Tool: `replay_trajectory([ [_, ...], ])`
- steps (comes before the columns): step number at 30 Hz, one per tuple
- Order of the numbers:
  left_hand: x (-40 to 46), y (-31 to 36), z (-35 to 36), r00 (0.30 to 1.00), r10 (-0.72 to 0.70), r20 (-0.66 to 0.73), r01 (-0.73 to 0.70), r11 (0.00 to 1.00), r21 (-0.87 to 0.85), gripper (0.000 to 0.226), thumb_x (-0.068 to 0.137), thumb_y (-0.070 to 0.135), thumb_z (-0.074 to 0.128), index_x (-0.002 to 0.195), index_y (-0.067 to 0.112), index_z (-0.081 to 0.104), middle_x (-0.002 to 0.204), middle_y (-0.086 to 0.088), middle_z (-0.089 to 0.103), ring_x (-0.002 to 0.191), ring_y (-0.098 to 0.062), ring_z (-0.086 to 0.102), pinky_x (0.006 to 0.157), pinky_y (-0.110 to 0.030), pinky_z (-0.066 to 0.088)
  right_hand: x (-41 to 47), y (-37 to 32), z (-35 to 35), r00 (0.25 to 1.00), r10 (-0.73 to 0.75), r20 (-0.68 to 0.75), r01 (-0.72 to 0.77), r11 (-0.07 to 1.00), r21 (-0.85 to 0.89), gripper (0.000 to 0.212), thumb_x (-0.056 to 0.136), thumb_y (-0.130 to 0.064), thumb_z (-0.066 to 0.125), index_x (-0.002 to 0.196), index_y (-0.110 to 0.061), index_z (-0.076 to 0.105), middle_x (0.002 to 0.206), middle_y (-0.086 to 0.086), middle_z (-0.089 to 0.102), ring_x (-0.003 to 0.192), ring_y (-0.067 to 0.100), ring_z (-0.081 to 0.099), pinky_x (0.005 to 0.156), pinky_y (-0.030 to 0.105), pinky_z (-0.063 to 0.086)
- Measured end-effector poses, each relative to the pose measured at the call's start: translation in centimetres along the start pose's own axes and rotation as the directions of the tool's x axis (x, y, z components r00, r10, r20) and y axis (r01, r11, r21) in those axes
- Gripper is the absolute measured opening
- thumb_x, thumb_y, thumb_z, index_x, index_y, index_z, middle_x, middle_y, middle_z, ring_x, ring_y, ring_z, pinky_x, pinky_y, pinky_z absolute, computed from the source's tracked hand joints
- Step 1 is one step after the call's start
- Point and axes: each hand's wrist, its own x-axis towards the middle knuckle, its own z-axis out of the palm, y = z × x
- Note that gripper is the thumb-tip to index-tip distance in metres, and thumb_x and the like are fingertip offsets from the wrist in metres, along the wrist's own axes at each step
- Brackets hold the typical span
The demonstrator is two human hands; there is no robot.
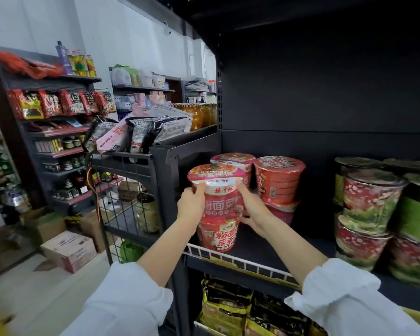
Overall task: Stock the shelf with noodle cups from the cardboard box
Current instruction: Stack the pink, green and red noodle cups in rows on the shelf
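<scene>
we hold the top noodle cup (216, 187) between left hand (190, 204) and right hand (254, 209), fingers curled round it, seating it on a lower cup (218, 232). two stacks (277, 183) stand behind on the shelf (264, 253); much shelf space remains unfilled.

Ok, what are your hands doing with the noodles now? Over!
Both hands, left and right, grip top pink cup. It sits stacked on another cup at the shelf front. Nothing blocking.

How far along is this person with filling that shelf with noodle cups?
Partly done. Two stacks of pink noodle cups already stand at the back of the shelf. In hand: the left hand and right hand hold a top cup on a front cup. Left: bare shelf space beside them; the cardboard box cannot be identified.
</scene>
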Motion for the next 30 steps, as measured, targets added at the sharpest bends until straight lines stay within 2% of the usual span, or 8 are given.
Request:
replay_trajectory([
  [2, -2.2, 0.2, 1.0, 0.998, 0.048, -0.033, -0.046, 0.995, 0.084, 0.049, 0.097, 0.042, 0.041, 0.132, 0.008, 0.045, 0.125, -0.008, 0.057, 0.101, -0.02, 0.056, 0.08, -0.03, 0.045, -1.7, 0.0, -1.1, 0.998, -0.057, 0.01, 0.057, 0.998, 0.003, 0.032, 0.098, -0.038, 0.042, 0.122, -0.019, 0.052, 0.112, -0.003, 0.063, 0.099, 0.01, 0.058, 0.084, 0.025, 0.047],
  [5, -6.5, 0.9, 3.0, 0.986, 0.165, 0.02, -0.166, 0.964, 0.205, 0.034, 0.097, 0.025, 0.047, 0.125, 0.008, 0.053, 0.114, -0.004, 0.06, 0.103, -0.019, 0.056, 0.085, -0.029, 0.044, -4.1, 0.7, -3.6, 0.991, -0.126, -0.044, 0.121, 0.988, -0.095, 0.022, 0.098, -0.019, 0.046, 0.115, -0.012, 0.057, 0.117, 0.005, 0.062, 0.1, 0.013, 0.059, 0.074, 0.021, 0.049],
  [11, -14.9, 1.6, 7.6, 0.924, 0.358, 0.135, -0.382, 0.857, 0.346, 0.02, 0.092, 0.015, 0.053, 0.11, 0.015, 0.061, 0.098, 0.0, 0.064, 0.092, -0.015, 0.061, 0.08, -0.025, 0.045, -11.5, 2.1, -10.5, 0.942, -0.328, -0.075, 0.263, 0.855, -0.447, 0.024, 0.096, -0.007, 0.044, 0.102, -0.014, 0.067, 0.104, 0.003, 0.068, 0.095, 0.013, 0.064, 0.081, 0.031, 0.052],
  [16, -23.6, 0.3, 12.3, 0.865, 0.467, 0.183, -0.502, 0.8, 0.329, 0.014, 0.093, 0.017, 0.052, 0.102, 0.02, 0.062, 0.09, 0.0, 0.069, 0.08, -0.015, 0.066, 0.073, -0.031, 0.054, -20.6, 3.5, -18.2, 0.906, -0.417, -0.072, 0.303, 0.758, -0.578, 0.02, 0.096, -0.009, 0.048, 0.103, -0.013, 0.066, 0.089, -0.003, 0.068, 0.083, 0.0, 0.062, 0.078, 0.02, 0.049],
  [20, -32.4, -1.5, 17.8, 0.829, 0.496, 0.26, -0.552, 0.8, 0.235, 0.014, 0.095, 0.017, 0.051, 0.101, 0.017, 0.063, 0.086, -0.001, 0.069, 0.075, -0.014, 0.065, 0.07, -0.03, 0.054, -30.2, 6.0, -25.1, 0.904, -0.395, -0.163, 0.196, 0.723, -0.663, 0.018, 0.096, -0.013, 0.049, 0.099, -0.018, 0.066, 0.087, -0.005, 0.067, 0.083, 0.003, 0.063, 0.074, 0.018, 0.049],
  [23, -39.5, -2.7, 23.1, 0.796, 0.455, 0.399, -0.556, 0.809, 0.188, 0.013, 0.095, 0.018, 0.052, 0.102, 0.016, 0.063, 0.089, 0.001, 0.068, 0.08, -0.014, 0.066, 0.074, -0.032, 0.055, -38.1, 8.0, -30.5, 0.89, -0.346, -0.299, 0.058, 0.734, -0.677, 0.016, 0.095, -0.01, 0.051, 0.096, -0.015, 0.066, 0.09, 0.002, 0.069, 0.087, 0.015, 0.064, 0.081, 0.028, 0.05],
  [26, -47.2, -3.2, 28.6, 0.747, 0.399, 0.532, -0.55, 0.82, 0.158, 0.013, 0.094, 0.019, 0.053, 0.102, 0.017, 0.063, 0.09, 0.003, 0.066, 0.081, -0.011, 0.061, 0.073, -0.026, 0.052, -45.7, 9.8, -36.5, 0.862, -0.264, -0.432, -0.12, 0.721, -0.682, 0.017, 0.095, -0.013, 0.052, 0.102, -0.014, 0.068, 0.097, 0.002, 0.07, 0.09, 0.014, 0.063, 0.081, 0.027, 0.05],
  [30, -57.8, -3.0, 35.9, 0.581, 0.334, 0.743, -0.584, 0.806, 0.094, 0.015, 0.092, 0.018, 0.054, 0.103, 0.015, 0.064, 0.092, 0.003, 0.064, 0.085, -0.015, 0.062, 0.074, -0.029, 0.052, -55.4, 11.6, -44.3, 0.791, -0.168, -0.588, -0.343, 0.673, -0.655, 0.02, 0.095, -0.016, 0.052, 0.105, -0.014, 0.069, 0.08, -0.005, 0.063, 0.073, 0.01, 0.055, 0.059, 0.021, 0.039],
])
